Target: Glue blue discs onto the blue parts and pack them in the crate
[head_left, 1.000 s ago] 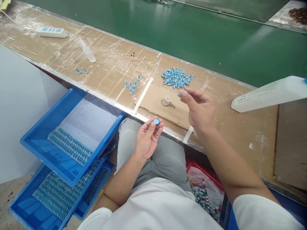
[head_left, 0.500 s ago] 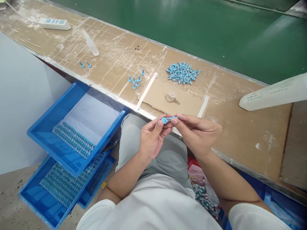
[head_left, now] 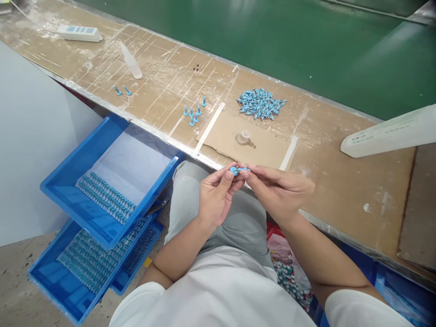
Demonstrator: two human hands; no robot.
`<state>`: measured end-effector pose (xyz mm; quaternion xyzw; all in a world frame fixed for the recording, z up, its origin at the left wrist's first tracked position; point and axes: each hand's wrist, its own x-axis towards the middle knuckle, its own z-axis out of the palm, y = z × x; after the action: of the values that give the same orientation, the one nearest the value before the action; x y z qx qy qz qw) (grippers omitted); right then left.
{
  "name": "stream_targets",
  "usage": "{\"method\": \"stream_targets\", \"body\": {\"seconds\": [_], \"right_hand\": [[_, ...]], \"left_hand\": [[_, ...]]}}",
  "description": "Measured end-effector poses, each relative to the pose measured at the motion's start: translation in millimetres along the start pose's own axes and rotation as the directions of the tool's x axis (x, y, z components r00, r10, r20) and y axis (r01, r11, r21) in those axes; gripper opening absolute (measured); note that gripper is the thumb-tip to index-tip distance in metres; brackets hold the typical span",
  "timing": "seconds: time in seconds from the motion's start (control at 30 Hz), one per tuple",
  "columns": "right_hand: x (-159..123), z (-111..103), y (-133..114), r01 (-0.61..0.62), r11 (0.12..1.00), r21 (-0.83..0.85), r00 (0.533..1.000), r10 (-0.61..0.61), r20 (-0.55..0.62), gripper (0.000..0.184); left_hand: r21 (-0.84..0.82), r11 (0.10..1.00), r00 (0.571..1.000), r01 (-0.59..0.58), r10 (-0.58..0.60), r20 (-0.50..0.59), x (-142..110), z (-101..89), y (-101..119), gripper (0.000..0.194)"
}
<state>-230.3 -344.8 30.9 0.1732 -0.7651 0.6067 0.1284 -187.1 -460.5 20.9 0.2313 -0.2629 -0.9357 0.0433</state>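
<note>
Just over the table's front edge, my left hand (head_left: pixel 217 195) pinches the round base of a small blue figurine (head_left: pixel 234 170). My right hand (head_left: pixel 281 188) is closed on its other end, thumb and forefinger together; the fingers cover part of it. Beyond my hands, a small clear cup (head_left: pixel 243 137) sits on a piece of cardboard (head_left: pixel 221 131) beside a dark wet spot. Behind that lies a heap of small blue pieces (head_left: pixel 261 103). Several blue figurines (head_left: pixel 192 114) with round bases stand left of the cardboard, and two more (head_left: pixel 121 91) are farther left.
A squeeze bottle (head_left: pixel 131 61) and a white power strip (head_left: pixel 80 33) lie on the table's left part. A large translucent bottle (head_left: pixel 388 131) lies at the right. Blue trays (head_left: pixel 61 195) with rows of small blue pieces are stacked at lower left. A green surface (head_left: pixel 272 41) runs behind the table.
The right fingertips have shifted slightly left along the blue figurine, closer to the left hand. Both hands keep hold of it, and the view has moved a little.
</note>
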Motion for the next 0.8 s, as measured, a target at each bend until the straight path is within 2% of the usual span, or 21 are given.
{"method": "stream_targets", "body": {"seconds": [0.27,0.57,0.8], "right_hand": [[-1.8,2.8,1.8,0.012,1.0,0.01,1.0,-0.012,-0.013,0.031],[-5.6,8.8,3.0,0.003,0.999,0.05,0.999,-0.001,-0.05,0.028],[-2.9,7.5,3.1,0.018,0.994,0.103,1.0,-0.018,-0.003,0.029]], "left_hand": [[0.051,0.998,1.0,-0.02,0.02,0.004,1.2,-3.1,-0.9,0.028],[0.033,0.998,0.998,-0.055,0.054,0.023,1.2,-3.1,-0.6,0.027],[0.147,0.976,0.986,-0.158,0.15,0.069,1.5,-7.9,0.6,0.025]]}}
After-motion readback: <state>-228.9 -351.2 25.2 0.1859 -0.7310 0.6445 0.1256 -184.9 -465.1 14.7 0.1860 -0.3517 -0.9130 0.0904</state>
